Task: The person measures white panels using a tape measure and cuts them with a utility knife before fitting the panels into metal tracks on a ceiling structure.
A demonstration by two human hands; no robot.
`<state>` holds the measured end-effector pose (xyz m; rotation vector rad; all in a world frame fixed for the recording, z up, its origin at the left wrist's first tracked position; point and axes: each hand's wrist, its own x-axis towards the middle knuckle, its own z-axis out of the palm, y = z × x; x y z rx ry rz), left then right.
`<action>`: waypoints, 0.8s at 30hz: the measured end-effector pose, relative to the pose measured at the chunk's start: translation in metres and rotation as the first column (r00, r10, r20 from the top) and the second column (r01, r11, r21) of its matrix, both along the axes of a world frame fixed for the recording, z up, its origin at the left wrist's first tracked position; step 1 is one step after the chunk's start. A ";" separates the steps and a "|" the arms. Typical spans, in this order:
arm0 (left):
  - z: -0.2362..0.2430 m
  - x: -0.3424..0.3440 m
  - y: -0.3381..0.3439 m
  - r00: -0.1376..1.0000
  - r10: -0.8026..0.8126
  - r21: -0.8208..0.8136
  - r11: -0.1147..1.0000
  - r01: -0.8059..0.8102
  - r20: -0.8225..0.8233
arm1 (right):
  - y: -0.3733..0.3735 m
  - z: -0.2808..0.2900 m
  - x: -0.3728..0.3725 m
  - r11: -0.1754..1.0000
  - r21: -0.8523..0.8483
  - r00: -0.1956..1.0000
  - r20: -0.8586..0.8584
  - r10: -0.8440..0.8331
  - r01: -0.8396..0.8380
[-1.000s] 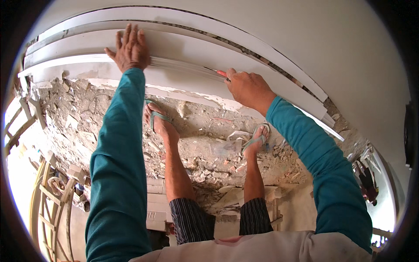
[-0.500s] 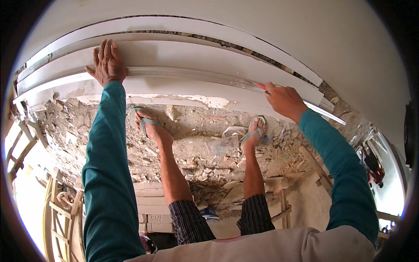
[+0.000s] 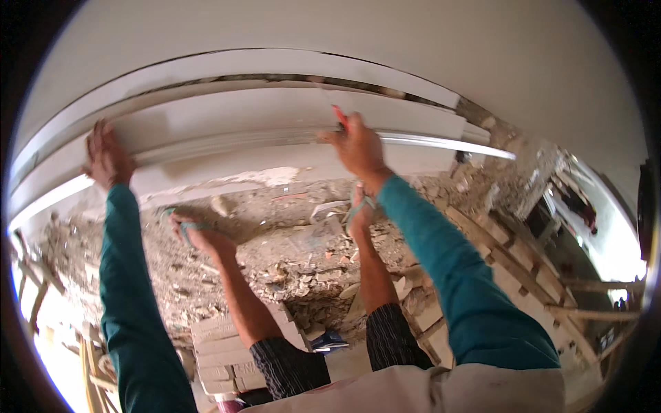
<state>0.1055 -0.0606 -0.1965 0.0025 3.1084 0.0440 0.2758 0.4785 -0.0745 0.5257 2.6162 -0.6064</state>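
A long, pale metal strip [image 3: 441,143] lies along a long white board [image 3: 227,113] in front of me. At the left, my left hand [image 3: 110,160] is pressed flat on the strip and the board, its fingers stretched out. My right hand [image 3: 361,153] is closed around a red-handled utility knife [image 3: 341,118], over the strip right of the middle. The knife points away from me, and its thin blade is blurred. My right fingers partly hide the handle. The board's near edge has a chipped, flaking patch [image 3: 275,176].
Another white strip of board [image 3: 275,60] lies farther off, across a dark gap. My sandalled feet stand on rubble [image 3: 282,237] strewn with broken pieces. Stacked cartons [image 3: 220,337] are near my legs at the lower left. Wooden framing [image 3: 509,265] stands at the right.
My right hand has moved left along the strip with the knife, which now tilts up and away. My left hand stays flat on the strip. The view has shifted and turned.
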 end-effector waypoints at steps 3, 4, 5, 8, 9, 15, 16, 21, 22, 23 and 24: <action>0.002 -0.004 -0.005 0.993 -0.083 0.008 0.996 0.084 -0.082 | -0.007 0.003 0.001 0.996 0.014 0.996 -0.037 -0.083 0.084; 0.004 -0.006 0.009 0.999 -0.026 -0.018 1.000 0.025 -0.030 | -0.001 0.009 0.002 0.995 0.008 0.995 -0.014 -0.098 0.098; 0.006 -0.004 0.016 0.999 -0.046 -0.007 0.999 0.046 -0.029 | 0.001 0.012 0.001 0.994 -0.012 0.994 0.002 -0.111 0.111; 0.005 -0.008 0.017 1.000 -0.002 -0.052 0.999 0.001 -0.016 | 0.001 0.022 -0.008 0.977 -0.062 0.977 0.076 -0.198 0.203; 0.002 -0.009 0.007 0.997 -0.070 -0.202 0.978 0.061 -0.037 | -0.003 0.022 -0.010 0.974 -0.079 0.974 0.101 -0.203 0.211; 0.020 0.071 0.240 0.972 -0.222 -0.060 0.972 0.227 0.082 | 0.003 0.015 0.009 0.966 -0.123 0.966 0.152 -0.207 0.227; 0.051 0.076 0.292 0.972 -0.108 0.051 0.994 0.100 0.208 | 0.007 0.016 0.013 0.968 -0.114 0.968 0.144 -0.205 0.222; 0.074 0.076 0.319 0.990 -0.069 0.157 0.986 0.050 0.122 | 0.000 0.024 0.000 0.981 -0.131 0.986 0.110 -0.127 0.141; 0.079 0.079 0.316 0.989 -0.070 0.142 0.989 0.051 0.131 | 0.002 0.024 -0.003 0.984 -0.123 0.988 0.104 -0.119 0.131; 0.080 0.078 0.312 0.978 -0.146 0.128 0.984 0.127 0.151 | 0.002 0.023 -0.007 0.986 -0.112 0.990 0.089 -0.111 0.121; 0.081 0.077 0.310 0.960 -0.221 0.119 0.972 0.203 0.170 | 0.001 0.022 -0.006 0.985 -0.121 0.989 0.090 -0.114 0.125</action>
